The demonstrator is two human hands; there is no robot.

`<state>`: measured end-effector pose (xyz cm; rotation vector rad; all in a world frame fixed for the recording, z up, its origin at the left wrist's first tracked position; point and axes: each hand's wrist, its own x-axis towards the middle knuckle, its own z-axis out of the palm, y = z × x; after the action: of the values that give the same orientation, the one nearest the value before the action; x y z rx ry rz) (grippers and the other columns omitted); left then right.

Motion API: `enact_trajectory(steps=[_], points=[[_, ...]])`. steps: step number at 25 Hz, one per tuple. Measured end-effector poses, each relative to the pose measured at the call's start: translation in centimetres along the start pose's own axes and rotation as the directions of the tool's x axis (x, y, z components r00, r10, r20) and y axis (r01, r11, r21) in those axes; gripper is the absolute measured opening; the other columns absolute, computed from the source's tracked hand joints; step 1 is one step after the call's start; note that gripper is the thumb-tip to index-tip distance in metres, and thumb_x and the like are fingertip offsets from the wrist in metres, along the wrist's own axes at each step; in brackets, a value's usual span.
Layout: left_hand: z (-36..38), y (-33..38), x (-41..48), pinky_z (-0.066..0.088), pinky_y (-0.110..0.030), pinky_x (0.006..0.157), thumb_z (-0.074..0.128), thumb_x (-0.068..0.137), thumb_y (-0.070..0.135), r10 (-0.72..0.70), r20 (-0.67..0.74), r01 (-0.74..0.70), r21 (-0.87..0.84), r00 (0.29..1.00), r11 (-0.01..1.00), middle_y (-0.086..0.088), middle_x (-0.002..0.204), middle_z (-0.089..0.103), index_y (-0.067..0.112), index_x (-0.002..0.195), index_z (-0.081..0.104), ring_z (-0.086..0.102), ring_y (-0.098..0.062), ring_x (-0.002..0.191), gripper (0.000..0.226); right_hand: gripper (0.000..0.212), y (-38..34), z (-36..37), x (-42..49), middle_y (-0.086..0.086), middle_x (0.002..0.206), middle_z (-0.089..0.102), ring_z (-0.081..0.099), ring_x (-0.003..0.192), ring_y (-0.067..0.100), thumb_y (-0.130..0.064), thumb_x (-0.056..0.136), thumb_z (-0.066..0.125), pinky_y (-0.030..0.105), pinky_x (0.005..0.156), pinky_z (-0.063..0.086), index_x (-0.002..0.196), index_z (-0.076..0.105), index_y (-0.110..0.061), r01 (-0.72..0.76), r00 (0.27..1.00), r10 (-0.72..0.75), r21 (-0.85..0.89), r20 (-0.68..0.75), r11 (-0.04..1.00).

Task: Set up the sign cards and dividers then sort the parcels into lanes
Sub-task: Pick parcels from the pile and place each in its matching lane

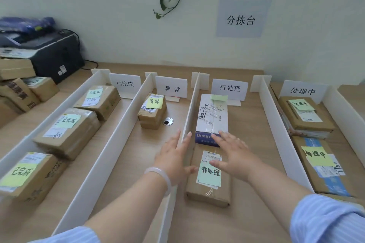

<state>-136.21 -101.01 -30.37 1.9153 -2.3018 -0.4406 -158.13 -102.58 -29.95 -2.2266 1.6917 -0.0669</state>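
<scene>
- Over the third lane, my left hand (173, 158) sits at the divider (192, 112), fingers straight. Its grip is apart and holds nothing.
- My right hand (235, 154) is spread above the parcel (209, 195), thumb at the green note (209, 173), fingertips reaching the near end of the box (213, 114). That grip is apart too. I cannot tell whether the palm presses down.
- That parcel lies flat on the desk (246, 213) in this lane, nearest me. It is end to end with the box, which runs up towards the card (230, 88).
- Main risk, as I judge it, is the divider. It looks thin and stands on edge, so a sideways nudge from my left hand could tip it into the next lane.
- A forward push on the parcel would likely drive the box ahead of it. The box's far end is already just beside the card's foot, so the card could topple.
- My thumb dragging across the note might curl or peel it, and the lane label would be lost.
- I would keep any pressure downward and light, and lift both hands straight up.
</scene>
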Motion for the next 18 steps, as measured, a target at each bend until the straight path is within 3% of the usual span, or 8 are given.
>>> enact_trajectory(steps=[4, 9, 18], points=[[-8.0, -5.9, -4.9, 0.004, -0.040, 0.123, 0.057, 0.082, 0.070, -0.012, -0.084, 0.027, 0.178, 0.996, 0.984, 0.006, 0.163, -0.020, 0.044, 0.153, -0.012, -0.010, -0.018, 0.152, 0.103, 0.094, -8.6, -4.1, 0.3, -0.013, 0.163, -0.012, -0.011, 0.149, 0.008, -0.071, 0.084, 0.051, 0.035, 0.120, -0.004, 0.154, -0.003, -0.041, 0.149, 0.986, -0.155, -0.089, -0.064, 0.985], [-13.5, -15.7, -16.3, -0.004, -0.045, 0.122, 0.052, 0.083, 0.074, -0.178, -0.125, 0.207, 0.280, 0.976, 0.938, 0.005, 0.162, -0.024, 0.044, 0.151, -0.019, -0.018, -0.020, 0.150, 0.103, 0.102, -24.6, -1.8, -0.8, -0.010, 0.163, -0.014, -0.015, 0.149, 0.010, -0.077, 0.079, 0.051, 0.039, 0.122, -0.005, 0.154, -0.008, -0.039, 0.334, 0.939, -0.344, -0.190, -0.019, 0.923], [-19.7, -35.1, -37.9, -0.007, -0.048, 0.122, 0.050, 0.087, 0.070, -0.440, -0.198, 0.480, 0.266, 0.876, 0.836, 0.003, 0.163, -0.021, 0.041, 0.152, -0.018, -0.015, -0.022, 0.151, 0.098, 0.100, -53.5, 5.0, -3.9, -0.009, 0.163, -0.013, -0.013, 0.150, 0.012, -0.076, 0.081, 0.050, 0.036, 0.120, -0.010, 0.153, -0.010, -0.040, 0.623, 0.772, -0.635, -0.242, 0.035, 0.744]])
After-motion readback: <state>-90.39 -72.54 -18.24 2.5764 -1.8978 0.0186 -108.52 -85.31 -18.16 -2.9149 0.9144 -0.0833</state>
